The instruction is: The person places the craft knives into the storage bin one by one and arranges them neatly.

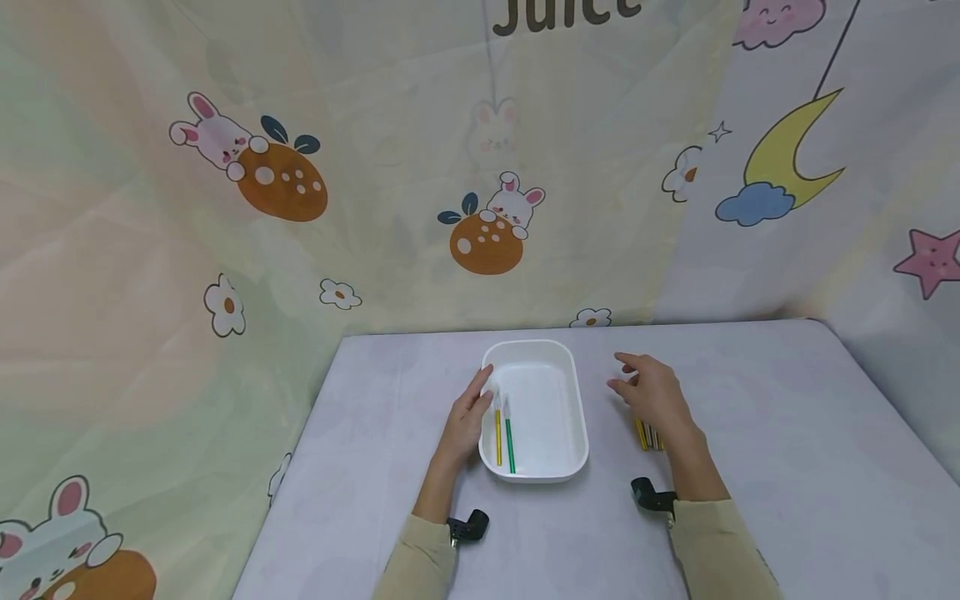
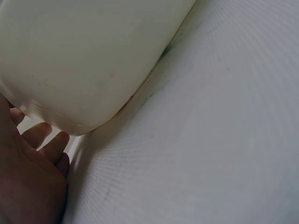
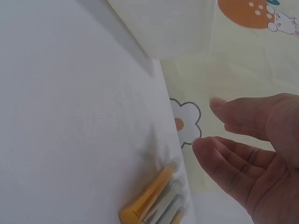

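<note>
A white rectangular tray [image 1: 543,417] lies on the table. Along its left wall are two slim, pen-like sticks with pale upper ends, one yellow [image 1: 498,437] and one green [image 1: 511,446]. My left hand [image 1: 463,425] holds the tray's left side, thumb over the rim; in the left wrist view its fingertips [image 2: 58,142] meet the outer wall. To the right of the tray my right hand [image 1: 652,393] hovers with thumb and fingers apart and nothing between them. Below it lies a row of several gold and silver sticks [image 3: 152,191], partly hidden by that hand in the head view.
A pale cloth covers the table [image 1: 600,542]. Behind it hangs a printed backdrop [image 1: 390,183] with rabbits, flowers and a moon, reaching down to the table's back edge. Each wrist wears a small black camera, one at the left [image 1: 468,526] and one at the right [image 1: 651,496].
</note>
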The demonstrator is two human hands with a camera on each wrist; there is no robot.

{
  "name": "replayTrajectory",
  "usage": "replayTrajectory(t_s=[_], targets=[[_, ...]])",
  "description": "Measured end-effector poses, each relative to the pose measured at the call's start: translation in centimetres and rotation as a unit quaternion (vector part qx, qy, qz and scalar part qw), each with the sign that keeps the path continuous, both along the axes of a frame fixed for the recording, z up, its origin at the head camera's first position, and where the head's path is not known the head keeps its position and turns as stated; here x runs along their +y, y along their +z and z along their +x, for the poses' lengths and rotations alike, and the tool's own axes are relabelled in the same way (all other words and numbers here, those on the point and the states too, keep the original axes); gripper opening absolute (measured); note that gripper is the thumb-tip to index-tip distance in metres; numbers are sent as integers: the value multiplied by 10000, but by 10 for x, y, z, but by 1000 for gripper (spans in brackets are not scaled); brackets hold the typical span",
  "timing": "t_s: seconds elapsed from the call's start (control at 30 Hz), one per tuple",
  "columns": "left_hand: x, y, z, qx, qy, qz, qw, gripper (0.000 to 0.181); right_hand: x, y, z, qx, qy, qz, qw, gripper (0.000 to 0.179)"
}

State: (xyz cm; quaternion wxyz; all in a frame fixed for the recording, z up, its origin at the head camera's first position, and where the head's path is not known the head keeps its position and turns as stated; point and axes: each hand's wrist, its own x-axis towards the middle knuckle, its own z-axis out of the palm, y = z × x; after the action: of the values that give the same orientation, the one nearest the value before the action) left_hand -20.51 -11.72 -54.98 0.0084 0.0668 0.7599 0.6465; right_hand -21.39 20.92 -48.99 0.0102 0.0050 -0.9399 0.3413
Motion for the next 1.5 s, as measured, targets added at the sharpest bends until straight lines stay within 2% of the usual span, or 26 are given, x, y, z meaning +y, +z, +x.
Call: replayTrajectory(t_s=[0.27, 0.63, 1.5], targets=[[0, 0, 0, 46, -31, 33, 10000, 50, 3, -1, 0, -7, 28, 9, 10000, 56], [-1, 1, 0, -51, -11, -3, 10000, 50, 6, -5, -1, -376, -10, 216, 9991, 58], [-1, 0, 2, -124, -30, -13, 9999, 49, 6, -10, 1, -649, -79, 397, 9971, 56]])
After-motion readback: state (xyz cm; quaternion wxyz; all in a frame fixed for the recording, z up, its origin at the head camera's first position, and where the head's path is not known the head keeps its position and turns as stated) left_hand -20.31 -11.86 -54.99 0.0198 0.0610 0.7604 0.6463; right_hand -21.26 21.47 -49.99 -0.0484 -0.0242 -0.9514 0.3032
